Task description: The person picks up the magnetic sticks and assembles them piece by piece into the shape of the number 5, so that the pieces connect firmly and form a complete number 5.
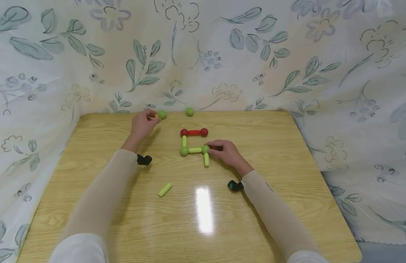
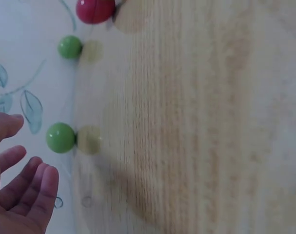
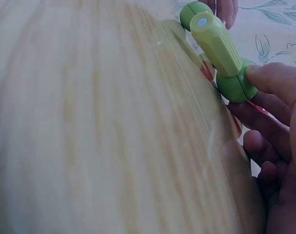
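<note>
My left hand [image 1: 144,124] reaches to the table's back edge beside a loose green ball [image 1: 162,114]. In the left wrist view its thumb and fingers are spread apart, with a gap between them and that ball [image 2: 61,137]. My right hand [image 1: 226,151] pinches a green ball [image 1: 205,149] between thumb and fingers. From this ball a yellow-green rod [image 1: 207,160] points toward me, its near end free in the right wrist view. Another rod [image 1: 195,150] joins it to a second green ball [image 1: 184,151]. A third rod [image 1: 184,141] leads on to a red ball [image 1: 184,132].
A red rod [image 1: 194,132] links that red ball to another red ball [image 1: 204,132]. One more green ball [image 1: 190,111] sits at the back edge near the patterned cloth [image 1: 203,73]. A loose yellow-green rod [image 1: 165,190] lies on the wooden table [image 1: 150,226].
</note>
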A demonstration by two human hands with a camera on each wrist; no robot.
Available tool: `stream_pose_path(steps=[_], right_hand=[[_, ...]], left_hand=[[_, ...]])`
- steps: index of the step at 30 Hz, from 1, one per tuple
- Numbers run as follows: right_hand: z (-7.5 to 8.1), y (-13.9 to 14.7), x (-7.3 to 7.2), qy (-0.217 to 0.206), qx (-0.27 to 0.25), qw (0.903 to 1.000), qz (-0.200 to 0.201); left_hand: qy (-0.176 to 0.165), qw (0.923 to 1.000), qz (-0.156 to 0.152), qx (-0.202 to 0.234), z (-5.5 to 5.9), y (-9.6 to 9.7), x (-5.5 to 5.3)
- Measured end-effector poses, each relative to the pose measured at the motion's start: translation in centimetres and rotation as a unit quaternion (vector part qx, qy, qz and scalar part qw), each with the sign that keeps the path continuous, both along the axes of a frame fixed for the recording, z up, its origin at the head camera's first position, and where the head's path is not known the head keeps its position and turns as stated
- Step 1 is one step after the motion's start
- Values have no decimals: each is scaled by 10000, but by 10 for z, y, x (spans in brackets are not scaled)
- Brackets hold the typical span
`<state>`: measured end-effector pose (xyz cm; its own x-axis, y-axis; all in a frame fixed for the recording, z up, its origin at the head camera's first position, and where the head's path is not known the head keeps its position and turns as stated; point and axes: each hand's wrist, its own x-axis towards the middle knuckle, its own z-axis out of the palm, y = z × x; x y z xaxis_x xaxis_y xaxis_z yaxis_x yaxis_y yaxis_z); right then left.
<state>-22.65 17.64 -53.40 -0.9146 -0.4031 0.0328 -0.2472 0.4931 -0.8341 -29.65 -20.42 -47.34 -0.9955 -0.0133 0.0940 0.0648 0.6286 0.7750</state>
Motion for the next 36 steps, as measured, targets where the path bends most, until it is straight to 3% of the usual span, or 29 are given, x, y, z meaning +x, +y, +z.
stream_pose_path(steps=[4, 10, 16, 20, 26, 30, 36], right_hand=[[2, 0, -1, 11, -44, 10000, 52], [4, -1, -4, 104, -28, 9999, 39], [7, -2, -8, 205, 48, 9998, 31], [8, -1, -9, 241, 59, 9997, 37], [10, -3, -13, 285, 78, 9996, 47], [8, -2, -11, 290, 106, 9995, 56], [-2, 4, 9, 58, 71, 10000, -8]], left_hand=[[23, 9996, 226, 146, -2, 2, -13], [114, 9994, 300, 96, -1, 3, -28], [-64, 9992, 388, 98, 5, 7, -35], [-123, 9991, 358, 185, 3, 12, -38], [44, 9994, 343, 86, 5, 13, -42], [-34, 9996, 284, -21, 4, 14, -41], [-221, 9995, 188, -121, -14, 22, -31]])
